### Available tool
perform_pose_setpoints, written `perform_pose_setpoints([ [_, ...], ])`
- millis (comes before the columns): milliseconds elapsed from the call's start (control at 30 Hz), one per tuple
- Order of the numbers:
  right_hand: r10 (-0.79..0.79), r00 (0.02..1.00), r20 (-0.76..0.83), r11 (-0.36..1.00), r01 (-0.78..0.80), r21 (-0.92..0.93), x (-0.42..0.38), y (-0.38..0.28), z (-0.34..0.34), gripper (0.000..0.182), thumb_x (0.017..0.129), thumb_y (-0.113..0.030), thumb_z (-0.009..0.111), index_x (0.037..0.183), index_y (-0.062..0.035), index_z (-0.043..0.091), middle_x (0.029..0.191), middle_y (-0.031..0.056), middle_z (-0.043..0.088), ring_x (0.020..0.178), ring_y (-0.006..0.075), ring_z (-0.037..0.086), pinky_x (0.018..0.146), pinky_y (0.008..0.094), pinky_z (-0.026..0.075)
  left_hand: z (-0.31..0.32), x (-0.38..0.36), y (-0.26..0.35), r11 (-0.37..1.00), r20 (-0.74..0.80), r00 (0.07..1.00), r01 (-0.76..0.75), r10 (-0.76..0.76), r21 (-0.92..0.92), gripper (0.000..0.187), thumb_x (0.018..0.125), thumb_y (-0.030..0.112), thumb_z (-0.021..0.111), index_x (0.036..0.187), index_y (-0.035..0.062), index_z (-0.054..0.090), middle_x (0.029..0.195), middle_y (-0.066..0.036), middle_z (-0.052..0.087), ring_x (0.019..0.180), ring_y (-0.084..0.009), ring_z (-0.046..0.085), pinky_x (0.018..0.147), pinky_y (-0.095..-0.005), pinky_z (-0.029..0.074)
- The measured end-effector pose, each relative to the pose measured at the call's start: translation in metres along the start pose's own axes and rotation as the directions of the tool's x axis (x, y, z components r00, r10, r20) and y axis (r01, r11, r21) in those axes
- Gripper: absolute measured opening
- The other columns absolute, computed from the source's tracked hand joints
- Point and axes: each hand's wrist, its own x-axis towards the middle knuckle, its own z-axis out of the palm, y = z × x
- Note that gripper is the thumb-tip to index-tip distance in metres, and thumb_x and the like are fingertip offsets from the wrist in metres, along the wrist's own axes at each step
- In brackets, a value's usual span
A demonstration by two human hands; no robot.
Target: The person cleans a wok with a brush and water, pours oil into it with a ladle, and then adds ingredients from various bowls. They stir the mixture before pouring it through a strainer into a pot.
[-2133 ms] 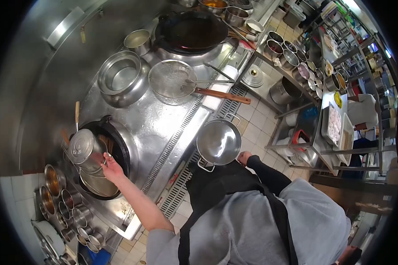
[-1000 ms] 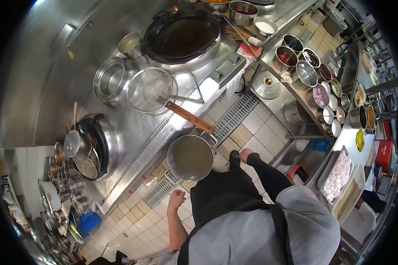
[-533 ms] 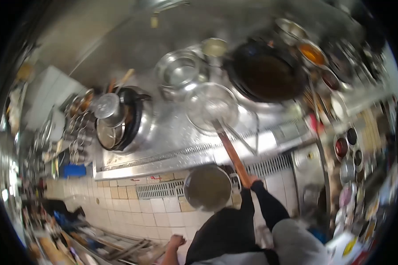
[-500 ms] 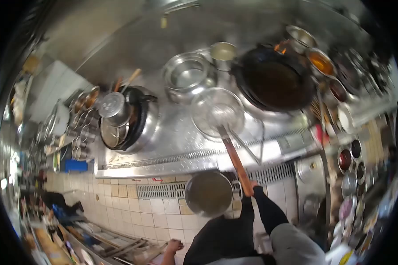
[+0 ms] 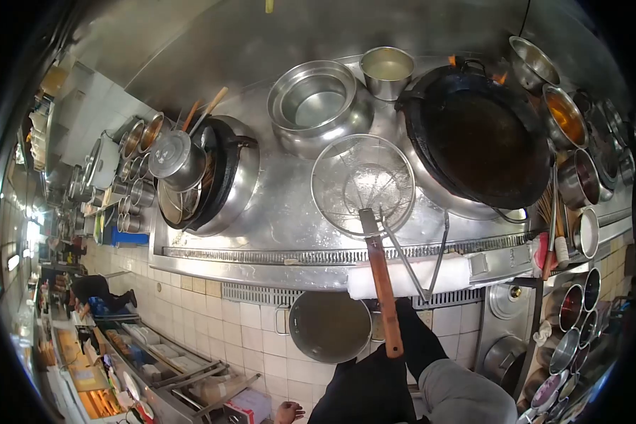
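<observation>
My left hand (image 5: 289,412) hangs low at the bottom edge, fingers apart and loosely bent, with nothing in it. My right arm in a black sleeve (image 5: 418,339) reaches toward the stove front; the hand itself is hidden near the counter edge. A large wire strainer (image 5: 364,185) lies on the steel stove top, its wooden handle (image 5: 383,297) jutting out past the edge over a rolled white towel (image 5: 442,276). No hand shows on that handle. Below the edge stands a metal pot (image 5: 330,327) of murky liquid.
Right of the strainer sits a big black wok (image 5: 484,141) of dark liquid, with flames behind it. A round steel pot (image 5: 316,106) and a smaller pot (image 5: 387,68) stand at the back. Another wok (image 5: 226,180) holds a lidded pot at left. Sauce bowls (image 5: 565,116) line the right.
My right hand, earlier at the end of the strainer's handle, no longer shows there. My left hand sits lower in view. The camera view has shifted and is sharper.
</observation>
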Motion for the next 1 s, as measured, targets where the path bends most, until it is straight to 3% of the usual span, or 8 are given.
perform_pose_setpoints([
  [167, -0.054, 0.996, 0.064, 0.967, 0.036, 0.252, 0.040, 0.050, -0.004, 0.029, 0.083, -0.033, 0.064, 0.080, -0.0041, 0.067, 0.063, 0.0147, 0.063, 0.047, 0.0255, 0.058, 0.046, 0.0401, 0.047, 0.023, -0.002, 0.002, 0.999, 0.048, 0.998, -0.036, 0.036, 0.001, 0.032, 0.093, 0.023, 0.053, 0.115, -0.0004, 0.056, 0.098, -0.016, 0.063, 0.081, -0.0274, 0.067, 0.066, -0.0373, 0.058],
  [233, -0.082, 0.922, 0.379, 0.791, -0.171, 0.587, 0.065, 0.080, -0.017, 0.027, 0.085, -0.029, 0.061, 0.077, -0.0025, 0.064, 0.057, 0.0127, 0.058, 0.043, 0.0242, 0.053, 0.041, 0.0423, 0.043, 0.037, -0.008, 0.003, 1.000, 0.018, 1.000, -0.016, 0.017, -0.026, 0.028, 0.093, 0.018, 0.054, 0.112, -0.0017, 0.055, 0.096, -0.017, 0.064, 0.080, -0.0285, 0.068, 0.065, -0.0379, 0.058],
  [333, 0.142, 0.955, 0.261, 0.784, -0.270, 0.559, -0.024, 0.060, -0.052, 0.023, 0.088, -0.022, 0.056, 0.079, -0.0038, 0.066, 0.060, 0.0054, 0.055, 0.050, 0.0207, 0.054, 0.045, 0.0308, 0.043, 0.066, -0.029, 0.032, 0.998, -0.049, 0.999, 0.003, -0.007, -0.069, 0.019, 0.091, 0.009, 0.054, 0.105, -0.0054, 0.052, 0.092, -0.018, 0.064, 0.077, -0.0306, 0.069, 0.062, -0.0394, 0.059],
  [367, 0.064, 0.972, 0.226, 0.998, -0.065, -0.004, -0.096, 0.025, -0.086, 0.027, 0.085, -0.023, 0.055, 0.071, -0.0027, 0.067, 0.065, 0.0118, 0.064, 0.058, 0.0227, 0.063, 0.052, 0.0355, 0.049, 0.072, -0.035, 0.035, 0.999, -0.040, 0.999, -0.001, -0.002, -0.052, 0.020, 0.092, 0.009, 0.054, 0.105, -0.0051, 0.052, 0.092, -0.018, 0.064, 0.078, -0.0306, 0.069, 0.062, -0.0396, 0.059],
  [667, -0.067, 0.997, 0.042, 0.816, 0.079, -0.573, -0.302, 0.095, -0.180, 0.036, 0.076, -0.032, 0.053, 0.076, 0.0003, 0.070, 0.081, 0.0239, 0.068, 0.083, 0.0370, 0.068, 0.081, 0.0437, 0.053, 0.083, 0.021, 0.054, 0.840, -0.010, 0.968, -0.212, 0.250, 0.499, 0.033, 0.089, 0.024, 0.054, 0.084, -0.0083, 0.058, 0.079, -0.026, 0.065, 0.078, -0.0322, 0.069, 0.065, -0.0445, 0.055],
  [767, -0.058, 0.998, 0.031, 0.757, 0.065, -0.650, -0.385, 0.110, -0.208, 0.039, 0.073, -0.032, 0.055, 0.081, 0.0032, 0.070, 0.083, 0.0244, 0.068, 0.086, 0.0378, 0.067, 0.081, 0.0444, 0.051, 0.092, 0.056, 0.072, 0.153, 0.265, 0.582, -0.569, 0.769, 0.808, 0.030, 0.087, 0.021, 0.053, 0.082, -0.0086, 0.059, 0.070, -0.019, 0.064, 0.061, -0.0258, 0.065, 0.055, -0.0381, 0.054],
  [900, -0.099, 0.991, -0.090, 0.758, 0.017, -0.652, -0.525, 0.105, -0.230, 0.037, 0.074, -0.031, 0.059, 0.082, 0.0028, 0.070, 0.082, 0.0222, 0.069, 0.085, 0.0371, 0.067, 0.078, 0.0439, 0.051, 0.129, 0.065, 0.130, 0.545, 0.313, 0.722, -0.680, 0.617, 0.491, 0.024, 0.080, 0.018, 0.056, 0.072, -0.0044, 0.058, 0.074, -0.026, 0.063, 0.073, -0.0375, 0.065, 0.067, -0.0454, 0.050],
  [1000, -0.114, 0.986, -0.122, 0.854, 0.034, -0.520, -0.637, 0.102, -0.243, 0.034, 0.074, -0.030, 0.064, 0.091, -0.0023, 0.070, 0.080, 0.0177, 0.069, 0.079, 0.0344, 0.067, 0.073, 0.0432, 0.051, 0.159, 0.016, 0.182, 0.516, 0.340, 0.656, -0.748, 0.674, 0.418, 0.017, 0.077, 0.013, 0.061, 0.068, 0.0005, 0.052, 0.064, -0.019, 0.057, 0.064, -0.0267, 0.061, 0.061, -0.0402, 0.049],
])
